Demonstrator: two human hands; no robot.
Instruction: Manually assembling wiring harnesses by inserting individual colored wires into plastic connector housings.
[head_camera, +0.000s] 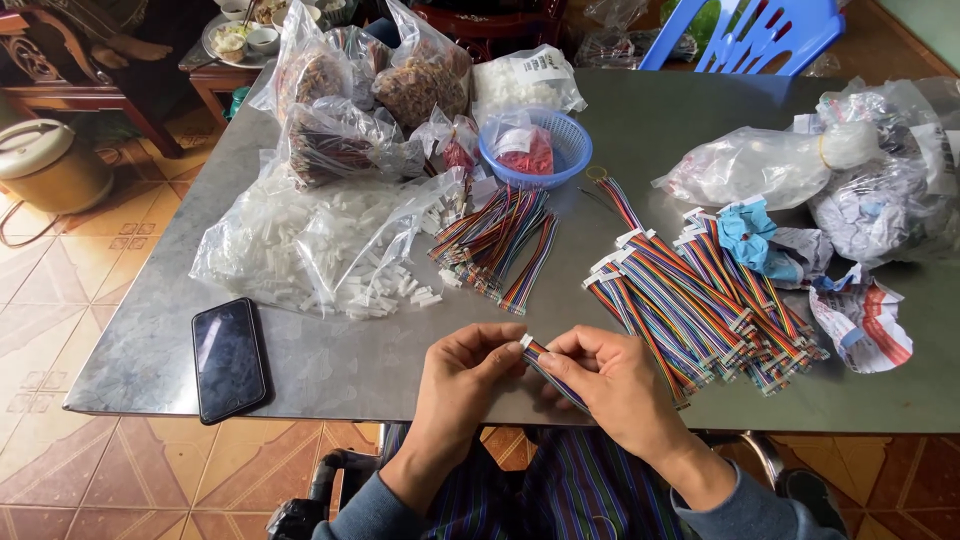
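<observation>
Home workroom: tiled floor (60, 270), rice cooker (45, 165), cable-strewn table (330, 360).

Bare grey metal table (350, 365) lay open along the near edge, between the flat black phone (229, 358) at the near left corner and the heap of finished rainbow ribbon cables (700, 295) toward the right. Farther back, the clear bag spilling small white plastic connectors (320, 245), a smaller bundle of striped cables (495, 240) and the blue plastic basket (537, 148) blocked the centre. Crumpled bags (880, 180) crowded the far right corner.
</observation>
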